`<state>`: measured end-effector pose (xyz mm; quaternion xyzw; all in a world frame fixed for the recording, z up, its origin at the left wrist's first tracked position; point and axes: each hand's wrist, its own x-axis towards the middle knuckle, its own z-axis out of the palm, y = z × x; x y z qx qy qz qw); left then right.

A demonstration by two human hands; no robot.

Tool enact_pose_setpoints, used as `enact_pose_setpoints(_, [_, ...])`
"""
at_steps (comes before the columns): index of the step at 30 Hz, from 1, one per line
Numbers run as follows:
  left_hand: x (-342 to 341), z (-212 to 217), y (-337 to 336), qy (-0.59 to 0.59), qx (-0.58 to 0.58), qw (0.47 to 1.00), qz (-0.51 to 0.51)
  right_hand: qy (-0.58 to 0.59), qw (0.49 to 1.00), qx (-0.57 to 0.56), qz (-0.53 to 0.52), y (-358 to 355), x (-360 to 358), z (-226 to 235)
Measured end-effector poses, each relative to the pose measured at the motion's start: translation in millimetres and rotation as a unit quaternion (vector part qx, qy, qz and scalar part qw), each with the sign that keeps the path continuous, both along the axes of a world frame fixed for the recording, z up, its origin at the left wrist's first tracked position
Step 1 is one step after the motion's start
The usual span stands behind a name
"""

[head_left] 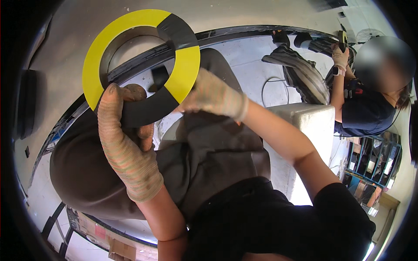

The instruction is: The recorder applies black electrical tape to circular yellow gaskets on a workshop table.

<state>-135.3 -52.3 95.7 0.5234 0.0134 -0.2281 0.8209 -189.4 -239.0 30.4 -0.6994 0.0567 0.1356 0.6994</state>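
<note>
A wide ring [94, 65] with yellow and black sections is held up over my lap, its flat face toward me. My left hand [127, 150], in a striped knit glove with darkened fingertips, is closed round its lower left part, thumb on the front. Beside the ring's lower right edge is my right hand [213, 95], also gloved. That hand is smeared by motion and its fingers are partly hidden behind the ring, so I cannot tell whether they grip it. My legs in dark trousers [191, 148] lie below both hands.
To the right, a co-worker [368, 104] sits holding up a similar ring [342, 39] in a gloved hand. A pale block [311, 126] stands near my right elbow. Behind the co-worker is a blue rack [374, 158]. A cardboard box [122, 249] is at the lower left.
</note>
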Motion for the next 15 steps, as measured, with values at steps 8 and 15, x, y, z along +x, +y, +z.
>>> enact_pose_setpoints(8, [-6.4, 3.3, -1.0, 0.057, 0.027, 0.996, 0.063, -0.047, 0.956, 0.287, -0.046, 3.9, 31.8, -15.2])
enact_pose_setpoints(15, [-5.8, 7.2, 7.3, 0.082, 0.017, 0.996, 0.026, -0.227, 0.960, 0.145, -0.069, 8.1, 21.2, -1.4])
